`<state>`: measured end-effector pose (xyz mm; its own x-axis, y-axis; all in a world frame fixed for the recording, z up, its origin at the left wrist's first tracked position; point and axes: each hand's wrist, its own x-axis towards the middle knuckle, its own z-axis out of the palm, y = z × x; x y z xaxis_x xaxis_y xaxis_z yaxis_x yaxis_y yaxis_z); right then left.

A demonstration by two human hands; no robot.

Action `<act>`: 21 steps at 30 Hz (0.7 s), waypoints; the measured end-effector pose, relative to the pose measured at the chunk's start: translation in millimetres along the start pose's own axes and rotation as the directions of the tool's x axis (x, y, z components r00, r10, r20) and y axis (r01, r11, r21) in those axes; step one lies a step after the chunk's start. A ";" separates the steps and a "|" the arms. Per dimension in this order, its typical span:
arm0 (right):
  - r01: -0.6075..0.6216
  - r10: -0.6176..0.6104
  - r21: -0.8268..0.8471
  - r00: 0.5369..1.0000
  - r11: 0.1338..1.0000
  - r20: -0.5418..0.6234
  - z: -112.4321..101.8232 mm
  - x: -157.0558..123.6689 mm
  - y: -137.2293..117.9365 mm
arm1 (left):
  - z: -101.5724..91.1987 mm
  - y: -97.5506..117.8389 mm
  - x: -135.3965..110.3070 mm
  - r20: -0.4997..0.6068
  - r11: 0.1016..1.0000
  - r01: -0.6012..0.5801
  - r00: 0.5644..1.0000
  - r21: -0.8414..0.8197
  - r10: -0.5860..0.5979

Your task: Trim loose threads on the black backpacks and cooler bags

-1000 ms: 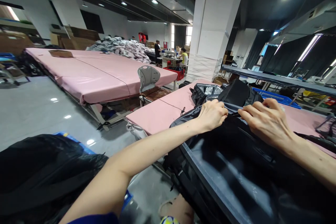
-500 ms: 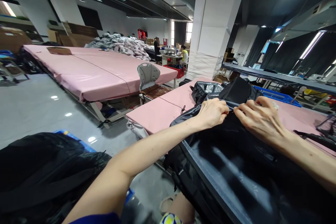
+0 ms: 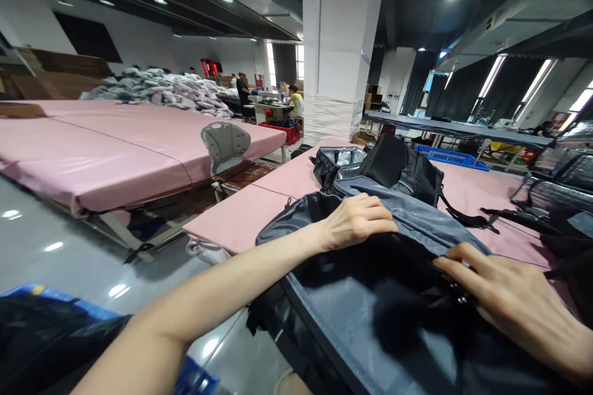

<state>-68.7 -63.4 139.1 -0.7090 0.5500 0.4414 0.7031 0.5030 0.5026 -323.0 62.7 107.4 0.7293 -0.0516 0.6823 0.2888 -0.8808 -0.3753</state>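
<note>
The left hand (image 3: pixel 359 221) grips the far edge of the open black bag (image 3: pixel 343 315), fingers curled over it; the right hand (image 3: pixel 504 287), close beside it a moment ago, is now well apart, farther right along the opening, its hold impossible to tell. The edge is thus handled at two separate spots. The bag sits at the near side of the pink table (image 3: pixel 236 222).

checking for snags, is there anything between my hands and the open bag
Nothing visible: your left hand and right hand are both at the far edge of the bag. Other black bags lie beyond it, not between.
</note>
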 end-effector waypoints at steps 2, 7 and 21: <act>0.113 -0.118 -0.069 0.990 0.991 -0.078 4.2 -9.0 -8.2 | -0.2 2.5 -2.1 -0.074 0.987 -0.147 0.986 0.069 0.152; 0.083 -0.097 -0.116 0.988 0.990 -0.119 18.9 -24.4 -12.2 | -4.4 11.2 -1.6 -0.061 0.953 -0.277 0.956 0.124 0.286; 0.157 -0.178 -0.140 0.971 0.978 -0.159 20.7 -18.6 -9.4 | -14.3 39.6 59.8 0.516 0.994 0.095 0.850 0.049 -0.107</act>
<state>-61.1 -64.6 110.7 -0.8225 0.3382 0.4573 0.5687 0.4845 0.6647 -276.8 18.0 142.3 0.9090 0.2935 0.2960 0.3872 -0.8575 -0.3388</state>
